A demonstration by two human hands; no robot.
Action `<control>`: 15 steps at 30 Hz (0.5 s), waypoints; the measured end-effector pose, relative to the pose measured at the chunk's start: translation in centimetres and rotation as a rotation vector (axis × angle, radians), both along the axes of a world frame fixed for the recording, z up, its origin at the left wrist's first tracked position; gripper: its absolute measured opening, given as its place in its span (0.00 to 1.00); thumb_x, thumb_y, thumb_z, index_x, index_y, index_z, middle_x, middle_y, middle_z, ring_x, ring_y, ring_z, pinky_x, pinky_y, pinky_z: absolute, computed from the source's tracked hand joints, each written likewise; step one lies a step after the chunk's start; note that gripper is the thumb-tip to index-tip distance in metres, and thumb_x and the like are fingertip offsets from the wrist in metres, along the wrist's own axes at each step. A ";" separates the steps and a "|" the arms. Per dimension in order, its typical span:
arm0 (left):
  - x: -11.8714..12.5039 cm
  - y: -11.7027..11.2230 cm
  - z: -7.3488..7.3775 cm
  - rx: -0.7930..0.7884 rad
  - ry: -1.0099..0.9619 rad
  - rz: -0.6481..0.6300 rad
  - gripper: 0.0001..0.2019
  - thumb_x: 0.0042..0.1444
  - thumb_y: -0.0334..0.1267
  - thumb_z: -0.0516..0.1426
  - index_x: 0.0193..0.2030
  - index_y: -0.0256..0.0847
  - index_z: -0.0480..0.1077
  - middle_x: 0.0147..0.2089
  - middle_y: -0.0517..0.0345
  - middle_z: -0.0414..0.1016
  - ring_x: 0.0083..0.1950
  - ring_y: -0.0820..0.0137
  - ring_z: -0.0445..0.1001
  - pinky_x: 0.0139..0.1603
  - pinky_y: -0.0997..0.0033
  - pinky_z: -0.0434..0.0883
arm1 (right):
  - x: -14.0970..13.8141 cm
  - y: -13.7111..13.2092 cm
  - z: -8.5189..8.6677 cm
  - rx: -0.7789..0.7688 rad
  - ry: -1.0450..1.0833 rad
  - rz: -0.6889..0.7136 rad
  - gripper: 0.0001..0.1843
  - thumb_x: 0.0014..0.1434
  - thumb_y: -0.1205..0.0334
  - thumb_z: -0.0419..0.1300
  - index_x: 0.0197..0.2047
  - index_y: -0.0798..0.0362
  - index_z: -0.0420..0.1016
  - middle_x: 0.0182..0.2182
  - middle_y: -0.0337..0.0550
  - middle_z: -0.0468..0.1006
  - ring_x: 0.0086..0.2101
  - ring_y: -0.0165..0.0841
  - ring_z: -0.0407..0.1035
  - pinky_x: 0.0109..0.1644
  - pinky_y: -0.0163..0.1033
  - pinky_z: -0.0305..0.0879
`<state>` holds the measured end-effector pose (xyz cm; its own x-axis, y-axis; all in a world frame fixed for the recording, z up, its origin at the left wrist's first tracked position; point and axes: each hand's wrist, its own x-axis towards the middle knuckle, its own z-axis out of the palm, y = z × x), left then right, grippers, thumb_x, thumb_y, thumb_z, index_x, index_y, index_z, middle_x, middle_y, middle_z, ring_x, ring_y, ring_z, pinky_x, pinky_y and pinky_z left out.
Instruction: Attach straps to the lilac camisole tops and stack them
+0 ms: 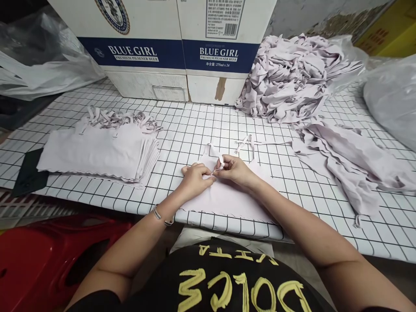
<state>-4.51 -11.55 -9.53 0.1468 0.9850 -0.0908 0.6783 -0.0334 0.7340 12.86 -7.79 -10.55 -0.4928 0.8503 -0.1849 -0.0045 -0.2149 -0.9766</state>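
Note:
A pale pink strappy top (227, 201) lies spread at the table's front edge, below both my hands. My left hand (196, 177) rests on its left side, fingers pinching the cloth where a strap joins it. Close against it, my right hand (235, 171) pinches the thin shoulder strap (222, 161) between thumb and fingers. The exact joint between the fingertips is too small to make out. The other strap (250, 145) stands in a loose loop beyond my right hand, with a small slider on it.
A neat stack of pale pink tops (94, 147) lies left, on a dark flat piece (30, 173). A tall heap of garments (289, 80) and loose pieces (351, 160) lie right. A beer carton (169, 84) stands behind on the checked tablecloth (195, 119). A red stool (29, 260) is lower left.

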 end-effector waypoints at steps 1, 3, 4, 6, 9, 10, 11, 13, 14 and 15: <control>0.0 0.0 0.0 -0.001 -0.001 0.001 0.04 0.50 0.36 0.64 0.27 0.42 0.74 0.34 0.60 0.77 0.45 0.62 0.70 0.52 0.56 0.53 | 0.0 0.0 0.0 0.005 -0.007 0.004 0.15 0.43 0.62 0.70 0.31 0.53 0.68 0.26 0.34 0.71 0.27 0.26 0.64 0.32 0.34 0.61; 0.0 -0.1 0.0 -0.001 -0.001 0.001 0.04 0.50 0.36 0.64 0.26 0.42 0.74 0.34 0.60 0.77 0.45 0.62 0.71 0.52 0.56 0.53 | 0.2 0.2 0.0 0.026 -0.028 0.023 0.15 0.44 0.63 0.69 0.31 0.53 0.68 0.27 0.34 0.71 0.27 0.26 0.65 0.33 0.34 0.61; 0.0 -0.1 0.1 0.000 0.001 0.002 0.05 0.50 0.35 0.64 0.26 0.41 0.74 0.34 0.60 0.77 0.45 0.62 0.71 0.52 0.56 0.53 | 0.2 0.2 -0.1 0.042 -0.042 0.038 0.14 0.44 0.63 0.69 0.31 0.53 0.68 0.27 0.34 0.71 0.27 0.26 0.65 0.33 0.34 0.61; 0.1 -0.3 0.1 0.007 0.005 0.006 0.05 0.50 0.35 0.64 0.26 0.41 0.73 0.35 0.61 0.78 0.45 0.63 0.71 0.53 0.55 0.53 | 0.4 0.5 0.0 0.082 -0.075 0.073 0.12 0.45 0.64 0.68 0.31 0.54 0.68 0.27 0.35 0.71 0.27 0.27 0.65 0.33 0.35 0.61; 0.2 -0.3 0.0 0.026 0.020 0.007 0.06 0.51 0.35 0.64 0.26 0.41 0.73 0.35 0.62 0.78 0.46 0.65 0.71 0.54 0.55 0.52 | 0.7 0.8 0.3 0.150 -0.141 0.124 0.11 0.45 0.66 0.66 0.31 0.54 0.68 0.27 0.34 0.70 0.28 0.27 0.64 0.32 0.34 0.60; 0.2 -0.3 -0.1 0.034 0.029 0.004 0.06 0.51 0.35 0.64 0.26 0.41 0.73 0.35 0.62 0.78 0.46 0.65 0.71 0.54 0.55 0.53 | 0.8 0.9 0.5 0.170 -0.174 0.135 0.11 0.45 0.67 0.66 0.30 0.54 0.68 0.27 0.34 0.70 0.28 0.27 0.64 0.32 0.34 0.60; 0.2 -0.3 -0.1 0.038 0.044 -0.003 0.06 0.52 0.35 0.63 0.26 0.41 0.73 0.35 0.62 0.78 0.46 0.65 0.71 0.54 0.55 0.53 | 0.8 1.1 0.7 0.187 -0.211 0.150 0.10 0.44 0.67 0.66 0.30 0.54 0.69 0.26 0.34 0.71 0.28 0.27 0.64 0.32 0.34 0.60; 0.2 -0.3 -0.2 0.053 0.094 -0.032 0.06 0.54 0.36 0.63 0.27 0.41 0.73 0.36 0.61 0.78 0.46 0.64 0.71 0.54 0.54 0.54 | 0.9 1.3 1.1 0.191 -0.276 0.185 0.08 0.44 0.68 0.66 0.30 0.54 0.71 0.25 0.35 0.71 0.27 0.27 0.64 0.32 0.34 0.61; 0.1 -0.4 -0.3 0.086 0.138 -0.045 0.05 0.55 0.37 0.62 0.29 0.41 0.73 0.37 0.60 0.77 0.47 0.63 0.71 0.53 0.53 0.55 | 0.9 1.4 1.3 0.168 -0.286 0.196 0.08 0.44 0.68 0.66 0.30 0.55 0.72 0.25 0.35 0.72 0.27 0.27 0.64 0.32 0.34 0.61; 0.0 -0.7 -0.2 0.142 0.192 -0.050 0.04 0.56 0.38 0.61 0.33 0.42 0.73 0.40 0.57 0.77 0.48 0.61 0.70 0.53 0.53 0.56 | 0.8 1.6 1.5 0.122 -0.265 0.200 0.07 0.45 0.67 0.66 0.31 0.55 0.74 0.26 0.36 0.74 0.28 0.27 0.65 0.33 0.34 0.62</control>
<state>-4.56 -12.23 -9.78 0.1891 0.9818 0.0168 0.7996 -0.1639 0.5778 13.66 -6.22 -9.03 -0.5999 0.7657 -0.2320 0.2832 -0.0680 -0.9567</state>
